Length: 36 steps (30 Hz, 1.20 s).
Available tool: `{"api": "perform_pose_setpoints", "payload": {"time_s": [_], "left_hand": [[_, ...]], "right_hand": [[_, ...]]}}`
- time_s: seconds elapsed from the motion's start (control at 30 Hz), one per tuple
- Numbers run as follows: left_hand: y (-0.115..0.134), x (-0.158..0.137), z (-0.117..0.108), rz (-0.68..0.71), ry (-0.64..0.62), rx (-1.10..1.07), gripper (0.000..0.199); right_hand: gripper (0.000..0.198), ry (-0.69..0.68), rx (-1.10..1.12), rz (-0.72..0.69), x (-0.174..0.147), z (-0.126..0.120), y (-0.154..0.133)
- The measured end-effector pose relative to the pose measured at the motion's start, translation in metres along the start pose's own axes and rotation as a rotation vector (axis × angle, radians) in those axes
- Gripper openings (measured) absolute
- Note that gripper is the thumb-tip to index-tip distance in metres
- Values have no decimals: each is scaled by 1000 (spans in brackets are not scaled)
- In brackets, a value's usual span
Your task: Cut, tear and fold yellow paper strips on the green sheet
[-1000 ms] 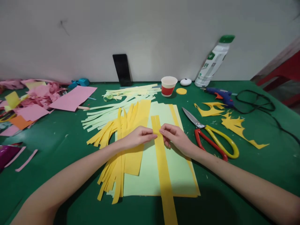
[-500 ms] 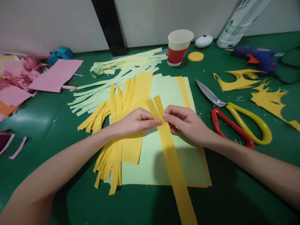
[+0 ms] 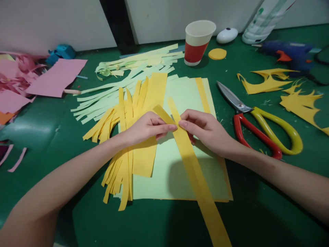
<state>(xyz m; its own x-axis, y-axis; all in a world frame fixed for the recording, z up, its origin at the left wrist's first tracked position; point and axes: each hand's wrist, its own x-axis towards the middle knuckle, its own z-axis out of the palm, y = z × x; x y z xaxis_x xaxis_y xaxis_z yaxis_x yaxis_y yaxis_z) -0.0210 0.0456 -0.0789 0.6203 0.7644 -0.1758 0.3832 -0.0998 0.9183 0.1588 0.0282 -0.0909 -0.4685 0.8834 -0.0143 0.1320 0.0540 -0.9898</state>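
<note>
A long yellow paper strip [image 3: 196, 178], split lengthwise at its far end, runs from between my hands toward the near table edge. My left hand [image 3: 146, 128] pinches its left half close to the split. Thumb and fingers of my right hand [image 3: 202, 128] grip the right half beside it. Under both hands lies a stack of pale green paper sheets [image 3: 159, 187], with some yellow edges showing. Cut yellow strips [image 3: 123, 171] and a wider yellow piece [image 3: 145, 157] rest on the stack's left side, partly hidden by my left forearm.
Scissors [image 3: 259, 120] with red and yellow handles lie on the right. Yellow scraps [image 3: 300, 103], a blue glue gun [image 3: 285, 55] and a paper cup [image 3: 196, 44] are beyond. Pale green strips [image 3: 102, 103] lie behind the stack, pink paper [image 3: 58, 77] at left.
The split ends of the yellow strip have spread wider apart, the left half bending leftward. The split looks longer. The view has shifted slightly.
</note>
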Motion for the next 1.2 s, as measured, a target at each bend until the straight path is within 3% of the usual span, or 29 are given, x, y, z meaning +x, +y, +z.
{"api": "perform_pose_setpoints", "payload": {"time_s": [0.27,0.63,0.87,1.2], "left_hand": [[-1,-1,3,-27,-20,105,41],[-1,0,1,-7,79,28,41],[-5,-1,3,-28,-12,61,37],[-1,0,2,0,61,53,39]], "right_hand": [[25,12,-150,-52,0,-1,0],[25,29,-34,-17,0,0,2],[24,29,-150,-58,1,0,2],[22,44,-71,-6,0,1,2]]}}
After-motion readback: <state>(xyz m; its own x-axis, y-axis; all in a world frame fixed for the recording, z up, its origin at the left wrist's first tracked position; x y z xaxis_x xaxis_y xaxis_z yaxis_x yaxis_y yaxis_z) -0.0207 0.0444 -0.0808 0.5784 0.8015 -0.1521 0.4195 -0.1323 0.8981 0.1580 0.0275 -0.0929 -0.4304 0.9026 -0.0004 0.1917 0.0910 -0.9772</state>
